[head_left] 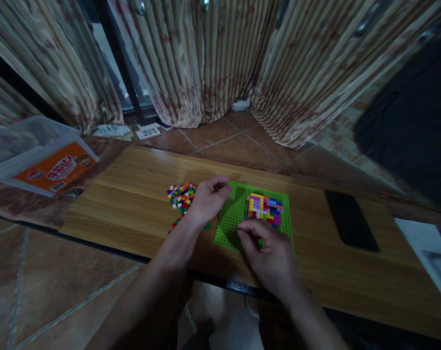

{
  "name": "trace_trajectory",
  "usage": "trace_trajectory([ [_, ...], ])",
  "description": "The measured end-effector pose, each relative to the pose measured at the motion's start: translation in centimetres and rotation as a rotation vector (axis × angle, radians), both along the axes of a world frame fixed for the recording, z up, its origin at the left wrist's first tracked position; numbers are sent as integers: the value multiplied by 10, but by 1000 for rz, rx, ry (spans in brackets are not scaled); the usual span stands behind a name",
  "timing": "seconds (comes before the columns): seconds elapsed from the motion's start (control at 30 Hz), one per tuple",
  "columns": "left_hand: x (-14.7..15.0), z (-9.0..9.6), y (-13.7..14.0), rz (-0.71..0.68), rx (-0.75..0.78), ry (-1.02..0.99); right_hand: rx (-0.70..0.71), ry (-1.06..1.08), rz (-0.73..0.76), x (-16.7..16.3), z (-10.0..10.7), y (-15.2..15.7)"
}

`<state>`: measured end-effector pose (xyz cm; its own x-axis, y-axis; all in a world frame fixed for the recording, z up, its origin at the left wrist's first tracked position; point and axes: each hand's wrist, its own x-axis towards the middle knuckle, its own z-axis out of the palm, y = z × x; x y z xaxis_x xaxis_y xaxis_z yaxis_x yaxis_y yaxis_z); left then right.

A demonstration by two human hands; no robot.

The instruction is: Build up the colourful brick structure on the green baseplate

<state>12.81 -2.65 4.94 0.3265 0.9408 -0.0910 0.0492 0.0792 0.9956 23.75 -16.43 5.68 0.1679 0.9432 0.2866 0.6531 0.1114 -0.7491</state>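
A green studded baseplate (229, 221) lies on the wooden table, carrying a low block of many-coloured toy bricks (264, 206). Over the plate's left edge hovers my left hand (210, 197), fingers curled in; whatever they may hold is hidden. My right hand (271, 250) is above the plate's front part, close to the near side of the built bricks. Its thumb and forefinger are bent together in a pinch, and anything between them is too small to make out. Beside my left hand, partly covered by it, spreads a pile of loose small bricks (182, 197).
A black phone-like slab (351, 221) lies on the table (132, 194) to the right, with white paper (424, 248) beyond it. At the left stands a clear plastic box (41, 155) with an orange label. Curtains (213, 63) hang behind the table.
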Motion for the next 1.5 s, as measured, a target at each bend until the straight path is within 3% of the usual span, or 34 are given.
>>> trace_trajectory([
  [0.13, -6, 9, 6, 150, -85, -109, -7, -103, 87, -16, -8, 6],
  [0.3, -8, 16, 7, 194, -130, -178, -37, -128, 122, -26, -19, 15],
  [0.8, -9, 9, 6, 141, -120, -158, -226, -358, 1, -55, -28, 32],
  [1.33, -8, 7, 4, 62, -106, -67, -164, -318, -31, -53, -31, 33],
  [1.5, -11, 5, 5, -36, -65, -16, -70, -226, -105, -46, -24, 33],
])
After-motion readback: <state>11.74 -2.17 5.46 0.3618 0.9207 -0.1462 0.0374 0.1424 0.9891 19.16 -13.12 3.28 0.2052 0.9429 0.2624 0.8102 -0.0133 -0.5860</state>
